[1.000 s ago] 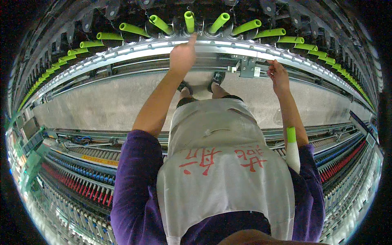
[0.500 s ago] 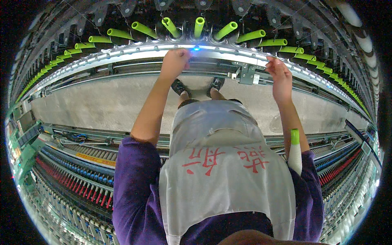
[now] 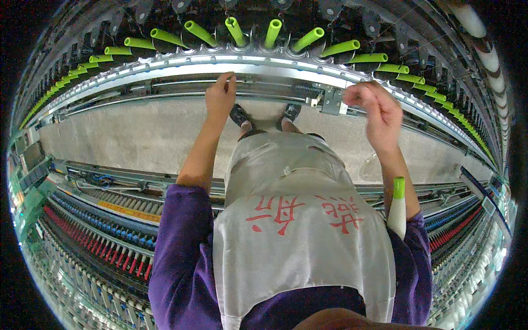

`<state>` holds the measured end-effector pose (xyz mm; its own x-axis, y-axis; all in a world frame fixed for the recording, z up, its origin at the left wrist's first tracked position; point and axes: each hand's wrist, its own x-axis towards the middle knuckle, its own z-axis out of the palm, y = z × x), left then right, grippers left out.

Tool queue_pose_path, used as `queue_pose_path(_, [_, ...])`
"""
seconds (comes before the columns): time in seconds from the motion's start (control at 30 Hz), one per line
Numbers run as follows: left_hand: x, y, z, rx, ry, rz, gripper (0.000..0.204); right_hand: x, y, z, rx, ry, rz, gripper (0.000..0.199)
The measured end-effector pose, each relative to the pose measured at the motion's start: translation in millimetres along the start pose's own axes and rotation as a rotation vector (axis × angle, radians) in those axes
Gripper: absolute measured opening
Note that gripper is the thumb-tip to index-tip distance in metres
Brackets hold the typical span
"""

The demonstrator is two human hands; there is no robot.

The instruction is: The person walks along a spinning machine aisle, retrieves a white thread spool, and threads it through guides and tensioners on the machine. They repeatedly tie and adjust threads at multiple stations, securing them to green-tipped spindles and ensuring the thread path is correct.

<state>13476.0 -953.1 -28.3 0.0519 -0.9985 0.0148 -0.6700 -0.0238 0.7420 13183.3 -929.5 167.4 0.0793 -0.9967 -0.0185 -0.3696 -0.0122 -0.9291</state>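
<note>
My left hand (image 3: 220, 98) is held just in front of the bright white rail (image 3: 209, 69) of a spinning machine, thumb and forefinger brought together at the top. Anything between those fingertips is too small to make out. To the right, my right hand (image 3: 379, 113) is raised near a metal carriage block (image 3: 331, 101), its fingers curled in a pinch and slightly blurred; I cannot see what they hold. Beyond the rail stands a curved row of lime-green tubes (image 3: 273, 34). A white yarn bobbin with a green tip (image 3: 397, 212) rests against my right arm.
Behind the tubes is dark machinery with hanging parts. Thin horizontal rods (image 3: 181, 98) run below the rail. Grey floor (image 3: 137, 132) lies around my shoes (image 3: 240, 116). On the near side, another machine carries red spindles (image 3: 118, 256) and blue parts (image 3: 104, 223).
My left hand has drawn back from the rail and slightly left. My right hand has lifted closer, its fingers curling inward. The blue light on the rail no longer shows.
</note>
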Motion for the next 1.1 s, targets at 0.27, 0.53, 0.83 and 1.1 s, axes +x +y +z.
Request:
queue_pose_path(0.27, [3, 22, 71, -0.204, -0.082, -0.057, 0.046, -27, -19, 0, 0.061, 0.004, 0.08, 0.031])
queue_pose_path(0.53, [30, 36, 84, -0.341, -0.231, -0.196, 0.05, -22, -1, 19, 0.065, -0.115, 0.087, 0.025])
queue_pose_path(0.83, [26, 28, 93, -0.362, -0.191, -0.132, 0.051, 3, 3, 59, -0.158, -0.244, 0.043, 0.016])
queue_pose_path(1.1, [26, 40, 80, -0.24, -0.213, -0.176, 0.054, -12, 39, 62, -0.416, -0.216, 0.335, 0.04])
